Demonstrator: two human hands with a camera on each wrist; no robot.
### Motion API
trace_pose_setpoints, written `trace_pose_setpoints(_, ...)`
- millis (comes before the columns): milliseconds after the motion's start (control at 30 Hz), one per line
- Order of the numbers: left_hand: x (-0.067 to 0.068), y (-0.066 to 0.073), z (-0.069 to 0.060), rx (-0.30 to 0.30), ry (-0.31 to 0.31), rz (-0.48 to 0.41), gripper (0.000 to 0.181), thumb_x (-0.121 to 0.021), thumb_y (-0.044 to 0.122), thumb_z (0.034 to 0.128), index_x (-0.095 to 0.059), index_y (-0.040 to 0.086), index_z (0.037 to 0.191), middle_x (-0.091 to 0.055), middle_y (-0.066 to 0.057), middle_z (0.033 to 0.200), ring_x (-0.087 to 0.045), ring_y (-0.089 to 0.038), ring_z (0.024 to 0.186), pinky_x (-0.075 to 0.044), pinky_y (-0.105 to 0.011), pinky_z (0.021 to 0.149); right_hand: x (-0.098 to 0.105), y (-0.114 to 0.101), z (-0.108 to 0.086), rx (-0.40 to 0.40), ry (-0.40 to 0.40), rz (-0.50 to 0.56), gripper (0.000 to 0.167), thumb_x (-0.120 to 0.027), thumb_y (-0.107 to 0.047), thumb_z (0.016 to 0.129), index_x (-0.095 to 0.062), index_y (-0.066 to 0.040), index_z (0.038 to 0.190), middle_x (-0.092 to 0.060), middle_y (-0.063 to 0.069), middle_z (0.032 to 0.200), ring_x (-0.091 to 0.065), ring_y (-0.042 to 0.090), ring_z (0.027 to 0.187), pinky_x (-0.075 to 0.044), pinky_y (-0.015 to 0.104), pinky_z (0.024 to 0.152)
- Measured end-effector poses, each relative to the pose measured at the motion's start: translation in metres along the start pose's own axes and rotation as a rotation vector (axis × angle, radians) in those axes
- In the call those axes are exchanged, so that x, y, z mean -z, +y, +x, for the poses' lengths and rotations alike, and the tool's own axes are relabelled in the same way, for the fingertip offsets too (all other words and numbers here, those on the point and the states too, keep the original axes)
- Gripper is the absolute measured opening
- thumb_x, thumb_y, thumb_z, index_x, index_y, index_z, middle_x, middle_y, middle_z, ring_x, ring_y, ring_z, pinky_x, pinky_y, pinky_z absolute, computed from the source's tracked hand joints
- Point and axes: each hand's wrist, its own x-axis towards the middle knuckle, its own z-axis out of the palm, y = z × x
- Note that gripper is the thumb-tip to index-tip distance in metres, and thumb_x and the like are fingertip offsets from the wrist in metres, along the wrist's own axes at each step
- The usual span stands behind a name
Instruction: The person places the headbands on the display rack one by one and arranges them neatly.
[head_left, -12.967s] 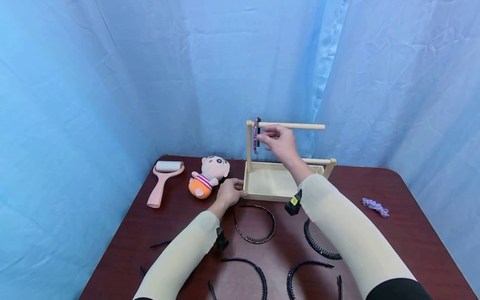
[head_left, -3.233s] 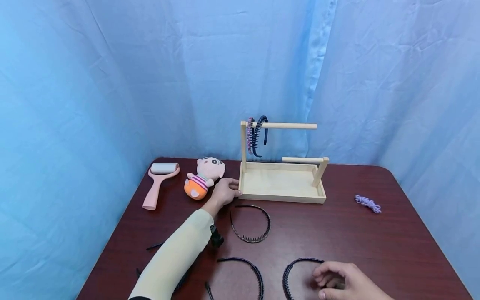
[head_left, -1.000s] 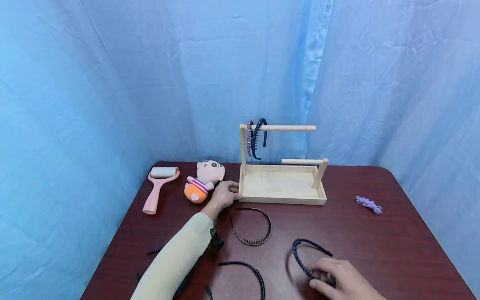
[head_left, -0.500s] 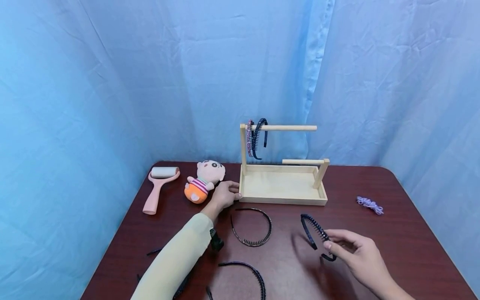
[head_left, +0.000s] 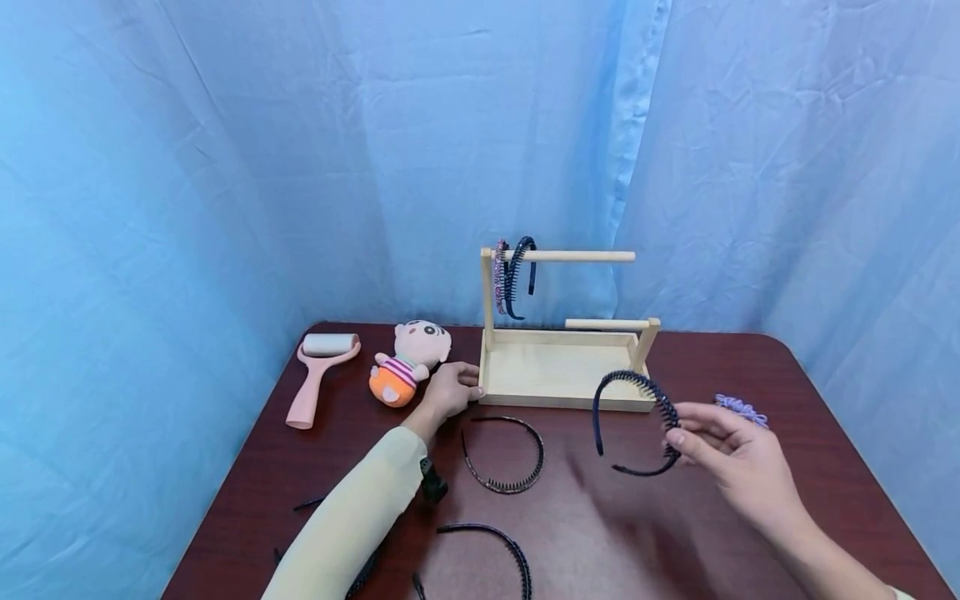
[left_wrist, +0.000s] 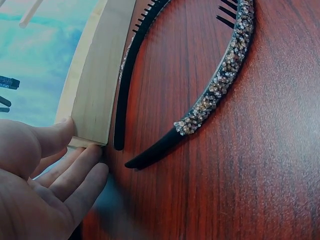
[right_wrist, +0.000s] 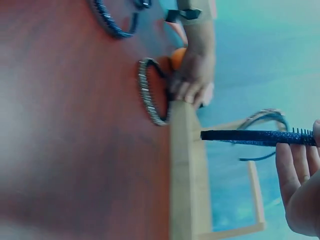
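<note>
In the head view, my right hand (head_left: 742,462) pinches a dark toothed headband (head_left: 654,390) between thumb and fingers, raised off the table in front of the stand's right end. My left hand (head_left: 447,390) holds the near left corner of a wooden stand (head_left: 562,401), thumb on one face and fingers against the end in the left wrist view. On the stand's upper bar (head_left: 585,257) hang a pink glittery headband (head_left: 500,287) and a dark headband (head_left: 511,287). A stone-studded headband (left_wrist: 217,85) lies before the stand.
Another dark headband (head_left: 517,554) lies near the table's front, with further dark pieces partly hidden by the left sleeve (head_left: 352,517). A plush doll (head_left: 408,362) and a pink-handled roller (head_left: 315,379) are at left. Purple cord (head_left: 738,408) lies behind the right hand.
Over the last second my right hand has lifted the dark headband from the table and turned it, moving up and right. A dark headband has joined the pink one since the oldest frame. The left hand stays.
</note>
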Motion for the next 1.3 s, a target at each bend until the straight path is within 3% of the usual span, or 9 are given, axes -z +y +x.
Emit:
trace_pose_setpoints(200,0.000,0.002,-0.001,-0.006,0.003,0.003,0.042,-0.073,0.006,0.0944,-0.064,0.001,0.135,-0.072,-0.017,0.121,-0.070,-0.029,0.109,-0.059,-0.036,0.082,0.013,-0.022,0.029,0.015,0.055,0.228,0.031,-0.069,0.009,0.093,-0.065,0.009,0.123,-0.077,0.004,0.094,-0.077,0.013,0.083,-0.061,0.027,0.072)
trace_pose_setpoints(400,0.000,0.002,-0.001,-0.010,0.010,0.010,0.041,-0.074,0.006,0.0937,-0.065,0.001,0.134,-0.072,-0.017,0.120,-0.070,-0.027,0.106,-0.059,-0.036,0.081,0.022,-0.037,0.058,-0.006,0.137,0.313,0.031,-0.073,0.000,0.093,-0.067,0.002,0.123,-0.078,0.003,0.094,-0.077,0.013,0.079,-0.061,0.024,0.064)
trace_pose_setpoints(667,0.000,0.003,-0.002,-0.001,0.011,0.008,0.041,-0.074,0.007,0.0945,-0.064,0.002,0.134,-0.071,-0.017,0.121,-0.069,-0.029,0.110,-0.059,-0.038,0.085,0.029,-0.036,0.102,0.105,0.263,0.469,0.027,-0.073,0.007,0.089,-0.066,0.010,0.115,-0.078,0.009,0.092,-0.078,0.018,0.081,-0.062,0.030,0.071)
trace_pose_setpoints(1000,0.000,0.003,-0.001,-0.010,0.014,0.022,0.041,-0.074,0.007,0.0941,-0.065,0.002,0.133,-0.072,-0.017,0.120,-0.069,-0.029,0.109,-0.059,-0.037,0.085,0.039,-0.033,0.138,-0.004,0.399,0.360,0.040,-0.083,-0.005,0.084,-0.068,0.002,0.120,-0.074,0.005,0.099,-0.076,0.013,0.083,-0.061,0.027,0.068)
trace_pose_setpoints(1300,-0.002,0.001,0.001,-0.006,0.023,0.031,0.038,-0.075,0.006,0.0934,-0.067,0.002,0.130,-0.073,-0.015,0.117,-0.071,-0.027,0.104,-0.059,-0.036,0.082,0.025,-0.019,0.156,-0.019,0.395,0.171,0.038,-0.083,-0.011,0.085,-0.069,-0.003,0.120,-0.072,-0.003,0.100,-0.073,0.005,0.083,-0.060,0.022,0.068)
